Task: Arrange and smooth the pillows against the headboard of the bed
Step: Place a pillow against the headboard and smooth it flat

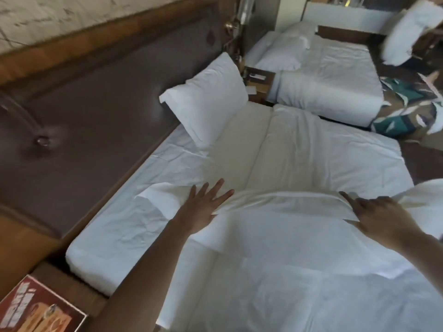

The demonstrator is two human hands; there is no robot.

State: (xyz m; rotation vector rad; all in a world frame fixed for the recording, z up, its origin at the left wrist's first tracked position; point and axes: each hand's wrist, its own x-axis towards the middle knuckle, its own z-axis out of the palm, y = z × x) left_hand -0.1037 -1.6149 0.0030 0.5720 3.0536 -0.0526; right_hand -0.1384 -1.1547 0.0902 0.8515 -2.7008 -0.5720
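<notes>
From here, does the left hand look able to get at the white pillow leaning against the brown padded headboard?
Probably yes: only bare white sheet lies between left hand and white pillow, though it would need a forward lean.

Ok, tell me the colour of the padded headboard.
Dark brown headboard, wood-framed; the head view shows it.

White is showing on the pillow (206, 99) and sheet (134, 216), cream on the duvet (311, 164), dark brown on the button-tufted headboard (96, 111), and a teal-and-brown leaf pattern on the carpet (407, 109).
</notes>
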